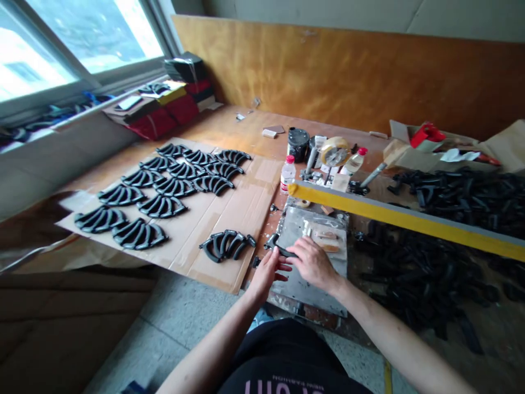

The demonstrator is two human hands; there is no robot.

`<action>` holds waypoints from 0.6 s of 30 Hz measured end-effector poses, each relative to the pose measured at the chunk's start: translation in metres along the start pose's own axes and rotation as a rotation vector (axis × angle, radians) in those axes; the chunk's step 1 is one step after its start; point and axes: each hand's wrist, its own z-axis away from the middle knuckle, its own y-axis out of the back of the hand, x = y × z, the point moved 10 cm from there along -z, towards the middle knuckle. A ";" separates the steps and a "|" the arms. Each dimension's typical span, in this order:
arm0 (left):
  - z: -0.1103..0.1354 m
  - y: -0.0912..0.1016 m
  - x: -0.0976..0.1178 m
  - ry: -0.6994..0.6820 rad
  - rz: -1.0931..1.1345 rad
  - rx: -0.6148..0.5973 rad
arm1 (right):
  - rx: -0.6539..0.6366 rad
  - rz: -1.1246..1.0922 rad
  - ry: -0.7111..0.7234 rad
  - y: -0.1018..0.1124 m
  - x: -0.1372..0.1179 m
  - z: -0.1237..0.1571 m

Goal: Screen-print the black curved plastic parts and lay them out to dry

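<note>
Between my two hands is a curved black handle-like part (286, 251), held above the near left of a grey work plate (303, 284). My left hand (268, 271) has its thumb and fingers closed about the part's left end. My right hand (314, 262) pinches its right end from above. Just left of them, a small fan of similar curved black parts (225, 244) lies on a cardboard sheet (184, 260). Light-coloured blocks (326, 235) rest on the plate beyond my right hand.
Rows of fanned black parts (170, 186) cover the cardboard's far side. A yellow-edged bar (394, 219) crosses the bench at right, with heaps of black parts (430, 273) around it. Behind the plate stand a red-capped bottle (288, 175), a black can (298, 145) and a tape roll (334, 152).
</note>
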 end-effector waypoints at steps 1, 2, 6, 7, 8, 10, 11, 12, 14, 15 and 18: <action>0.000 0.026 0.000 -0.037 0.028 0.084 | -0.022 -0.015 0.048 -0.018 -0.021 -0.009; 0.000 0.057 0.002 -0.072 0.028 0.168 | -0.046 -0.039 0.082 -0.037 -0.038 -0.019; 0.005 0.202 0.001 -0.079 -0.261 0.493 | -0.146 -0.124 0.065 -0.115 -0.065 -0.059; 0.008 0.236 -0.003 -0.039 -0.350 0.558 | -0.184 -0.122 0.036 -0.134 -0.066 -0.069; 0.010 0.266 -0.008 0.008 -0.421 0.605 | -0.230 -0.111 0.003 -0.152 -0.066 -0.079; 0.011 0.309 -0.021 0.093 -0.505 0.642 | -0.336 -0.068 -0.072 -0.186 -0.065 -0.095; 0.010 0.323 -0.027 0.123 -0.531 0.640 | -0.390 -0.038 -0.115 -0.200 -0.065 -0.101; 0.007 0.332 -0.031 0.149 -0.568 0.632 | -0.437 -0.007 -0.160 -0.213 -0.065 -0.106; 0.001 0.340 -0.035 0.187 -0.657 0.612 | -0.508 0.047 -0.245 -0.232 -0.066 -0.114; -0.003 0.342 -0.034 0.198 -0.708 0.607 | -0.529 0.065 -0.272 -0.239 -0.067 -0.118; -0.015 0.348 -0.017 0.181 -0.884 0.638 | -0.514 0.071 -0.293 -0.251 -0.075 -0.134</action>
